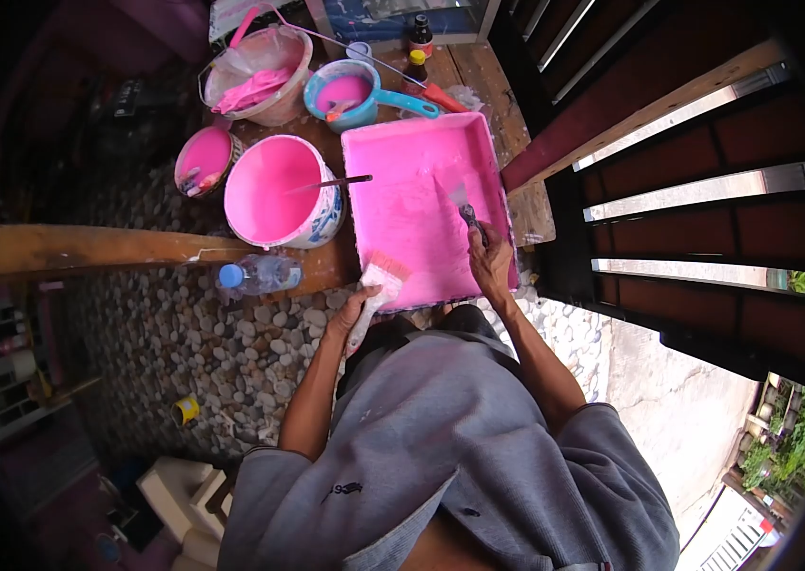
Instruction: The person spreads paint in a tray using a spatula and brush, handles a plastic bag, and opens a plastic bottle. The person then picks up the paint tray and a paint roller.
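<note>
Head view: left hand grips white-handled, pink-bristled flat brush, right hand black-handled metal scraper; both likely light; hold handles.

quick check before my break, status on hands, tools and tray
Left hand gripping paintbrush. Right hand holding scraper, blade over paint tray. Stick from bucket appears to overhang tray's edge.
</note>
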### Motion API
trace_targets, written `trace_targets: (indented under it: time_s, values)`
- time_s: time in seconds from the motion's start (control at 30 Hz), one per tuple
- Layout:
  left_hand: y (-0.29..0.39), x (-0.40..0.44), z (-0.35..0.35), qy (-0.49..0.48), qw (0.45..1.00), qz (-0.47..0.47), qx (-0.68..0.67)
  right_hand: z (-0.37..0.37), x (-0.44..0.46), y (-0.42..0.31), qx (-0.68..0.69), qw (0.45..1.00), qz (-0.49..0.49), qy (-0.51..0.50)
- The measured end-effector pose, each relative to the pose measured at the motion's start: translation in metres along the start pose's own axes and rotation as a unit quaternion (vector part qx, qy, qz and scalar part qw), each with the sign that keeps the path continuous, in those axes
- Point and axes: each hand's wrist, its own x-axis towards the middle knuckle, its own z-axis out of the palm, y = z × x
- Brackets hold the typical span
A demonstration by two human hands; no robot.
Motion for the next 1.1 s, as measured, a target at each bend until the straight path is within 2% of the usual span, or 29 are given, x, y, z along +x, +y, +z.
trace_targets:
  time_s: [0.07,0.1,0.2,0.4,0.53,0.57,0.67,0.77,0.9,1.0,1.1]
  values:
    - [0.003,-0.004,0.007,0.02,1.0,-0.003,0.001,-0.012,-0.007,0.006,0.142,0.978,0.14,-0.059]
    - [0.004,-0.005,0.007,0.021,1.0,-0.003,0.0,-0.023,-0.011,-0.001,0.165,0.965,0.181,-0.093]
    - [0.005,-0.005,0.008,0.012,1.0,0.001,0.008,-0.02,-0.021,0.014,0.189,0.957,0.2,-0.094]
    - [0.005,-0.003,0.005,-0.021,1.0,-0.006,0.008,0.001,0.007,0.007,0.275,0.933,0.178,-0.151]
    - [0.007,-0.007,0.01,0.011,1.0,0.003,0.011,-0.016,0.01,0.017,0.254,0.946,0.141,-0.143]
    - [0.006,-0.006,0.01,0.01,1.0,0.006,0.007,-0.032,0.007,0.001,0.222,0.948,0.179,-0.143]
    - [0.0,0.0,0.0,0.018,1.0,-0.007,0.009,-0.057,-0.015,0.014,0.211,0.95,0.193,-0.129]
    - [0.006,-0.006,0.011,0.026,1.0,-0.005,0.006,-0.078,-0.035,0.016,0.172,0.946,0.224,-0.159]
    - [0.003,-0.001,0.003,0.007,1.0,-0.014,0.004,-0.058,-0.038,0.028,0.144,0.969,0.151,-0.13]
    - [0.002,-0.001,0.003,0.01,1.0,-0.008,0.007,-0.041,-0.024,0.011,0.188,0.948,0.2,-0.16]
    - [0.005,-0.005,0.008,0.013,1.0,0.003,0.01,-0.013,-0.009,0.018,0.214,0.949,0.169,-0.158]
